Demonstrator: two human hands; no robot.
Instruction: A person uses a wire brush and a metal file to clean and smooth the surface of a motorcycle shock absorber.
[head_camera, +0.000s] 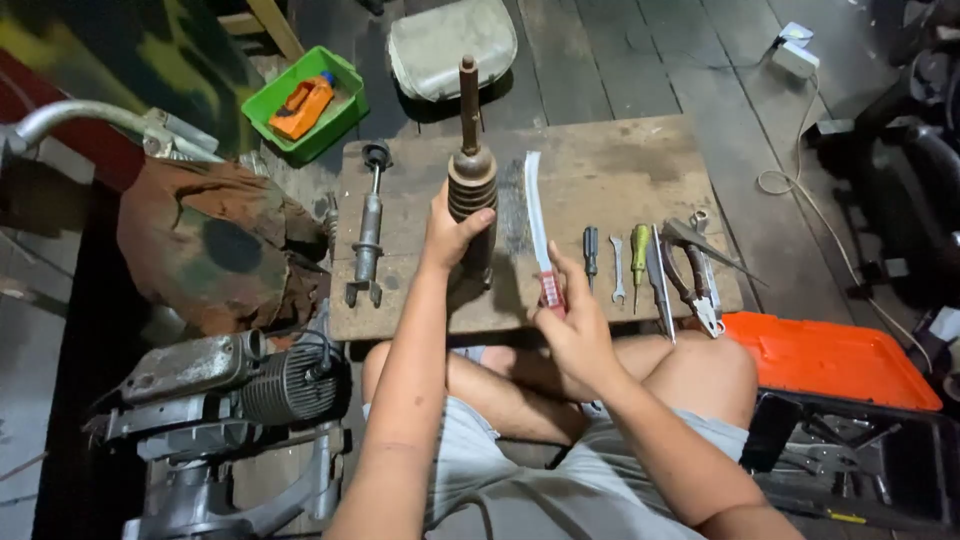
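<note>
My left hand (447, 232) is wrapped around the ribbed rubber boot of a rusty shock absorber (471, 175), fingers clamped on it. It stands upright on the wooden worktop (610, 165), rod pointing up; the grip seems to keep it from tipping.

My right hand (575, 330) is closed on the red handle of a long curved blade (536, 225). The blade lies flat on the board just right of the shock absorber, tip pointing away from me.

A second, slimmer shock absorber (368, 240) lies flat at the board's left. To the right, laid out in a row within reach: a small screwdriver (591, 255), a small spanner (617, 270), a yellow-green-handled screwdriver (639, 255), and pliers (700, 275).

An engine block (225, 385) sits by my left knee. An orange tool case (825, 360) lies open on my right. A green tray (305, 105) is beyond the board.
</note>
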